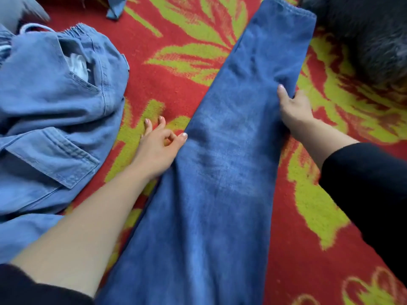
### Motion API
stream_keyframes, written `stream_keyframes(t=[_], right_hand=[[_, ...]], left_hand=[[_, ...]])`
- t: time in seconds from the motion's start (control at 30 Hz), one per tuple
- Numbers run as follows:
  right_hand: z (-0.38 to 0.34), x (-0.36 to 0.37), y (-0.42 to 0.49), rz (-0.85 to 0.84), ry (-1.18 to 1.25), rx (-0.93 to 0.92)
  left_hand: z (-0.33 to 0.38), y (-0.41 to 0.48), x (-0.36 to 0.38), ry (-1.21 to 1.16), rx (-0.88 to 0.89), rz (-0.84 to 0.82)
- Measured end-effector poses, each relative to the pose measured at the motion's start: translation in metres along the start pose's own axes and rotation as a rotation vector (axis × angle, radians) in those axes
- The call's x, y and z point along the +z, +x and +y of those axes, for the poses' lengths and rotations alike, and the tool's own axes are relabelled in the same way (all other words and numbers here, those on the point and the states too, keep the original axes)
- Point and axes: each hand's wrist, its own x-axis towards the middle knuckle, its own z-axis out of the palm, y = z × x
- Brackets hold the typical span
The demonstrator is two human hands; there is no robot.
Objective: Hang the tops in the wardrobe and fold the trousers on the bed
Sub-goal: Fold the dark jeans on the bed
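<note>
The fingers of the right hand (294,108) are closed on the right edge of the dark blue trousers (220,172): the thumb lies on top of the cloth and the other fingers are tucked out of sight beneath it. At the opposite edge, the left hand (157,148) rests on the bed blanket (308,249). Its thumb tip touches the denim and the forefinger curls to meet it in a ring, while two fingers (148,125) stretch straight out over the blanket. Whether any cloth is pinched in that ring cannot be told.

The dark blue trousers are a long, flat band of soft, faded denim, paler down the middle, running from the lower centre of the frame to a stitched hem at the upper right. The blanket under them is coarse and woolly, red with large yellow-green leaf shapes.

At the left of the frame lie the light blue trousers (55,106), rumpled, with a gathered elastic waistband, a white drawstring, flapped pockets and white lining showing. A dark grey fleecy thing (363,36) fills the upper right corner. Black sleeves (374,183) cover both upper forearms.
</note>
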Motion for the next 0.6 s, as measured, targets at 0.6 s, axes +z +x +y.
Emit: stream_keyframes(t=[0.6], right_hand=[[0.095, -0.016, -0.252, -0.286, 0.043, 0.098]], left_hand=[[-0.07, -0.191, -0.012, 0.207, 0.0, 0.039]])
